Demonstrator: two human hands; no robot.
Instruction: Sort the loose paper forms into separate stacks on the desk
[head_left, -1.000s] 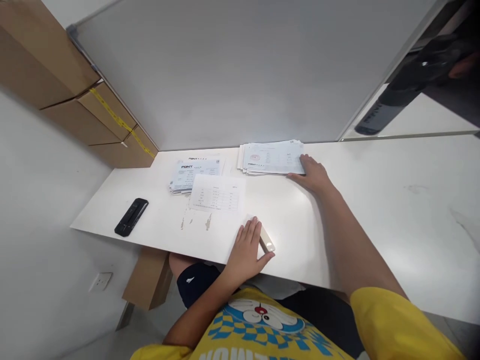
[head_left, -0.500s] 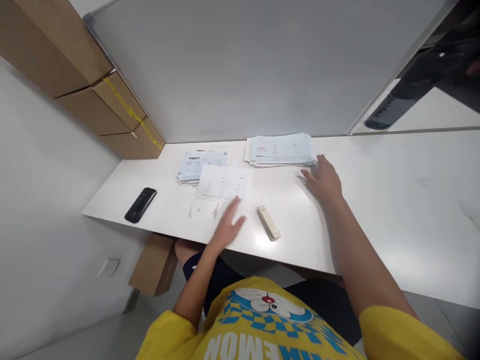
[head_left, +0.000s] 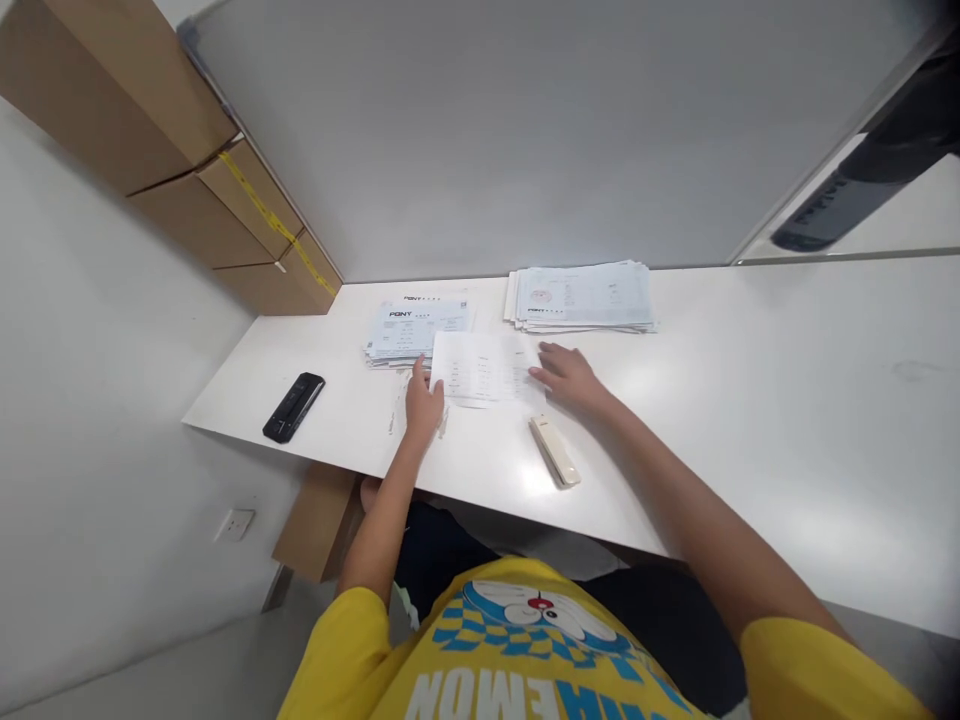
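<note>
Small white printed sheets of paper [head_left: 484,368] lie at the middle of the white table, between my two hands. My left hand [head_left: 425,402] grips their left edge, thumb in front. At the right edge, my right hand [head_left: 570,375] pinches the sheets with its thumb and fingers. Behind and to the left is a stack of light-blue printed forms [head_left: 420,325], partly covered by the sheets. A thicker stack of similar forms [head_left: 589,295] with a red stamp stands farther back on the right. A cream-coloured stapler [head_left: 555,452] lies nearer me, below my right hand.
A black phone [head_left: 294,407] rests on the left of the table [head_left: 750,400]. Cardboard boxes [head_left: 255,220] with yellow tape are piled at the back left. A grey-white panel [head_left: 487,140] rises along the rear edge. Another cardboard box [head_left: 319,520] is under the table.
My right hand has come left from beside the thicker stack to the sheets' right edge. My left hand has shifted to their left edge. The sheets now sit straighter and farther right.
</note>
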